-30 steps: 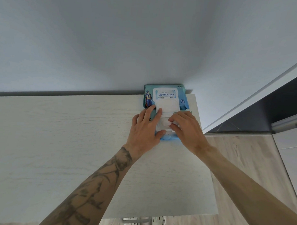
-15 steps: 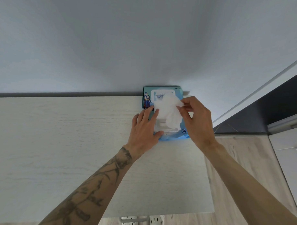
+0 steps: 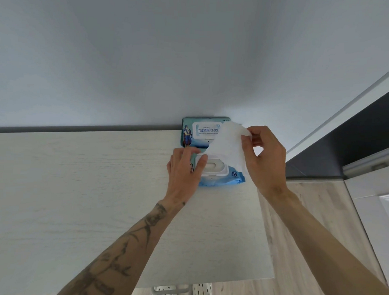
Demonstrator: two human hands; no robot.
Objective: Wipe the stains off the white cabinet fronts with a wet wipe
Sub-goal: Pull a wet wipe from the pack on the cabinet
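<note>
A blue pack of wet wipes [image 3: 214, 181] lies at the back right of a pale wood-grain top [image 3: 77, 198], against the wall, its white flip lid [image 3: 208, 131] open. My left hand [image 3: 184, 171] presses flat on the pack's left side, fingers touching the white dispenser frame [image 3: 215, 168]. My right hand [image 3: 263, 158] pinches the upper corner of a white wet wipe [image 3: 228, 148] and holds it up over the pack. The wipe's lower end still reaches the dispenser opening.
A plain grey-white wall [image 3: 192, 59] rises behind the top. At the right are a white door frame [image 3: 344, 113], a dark wall strip, a white cabinet front [image 3: 377, 198] and light wood flooring [image 3: 308, 217]. A white perforated item [image 3: 184, 292] shows below the top's front edge.
My right hand has pulled the wipe up and to the right out of the pack, from fingers at the opening to the sheet mostly drawn out. My left hand stays on the pack.
</note>
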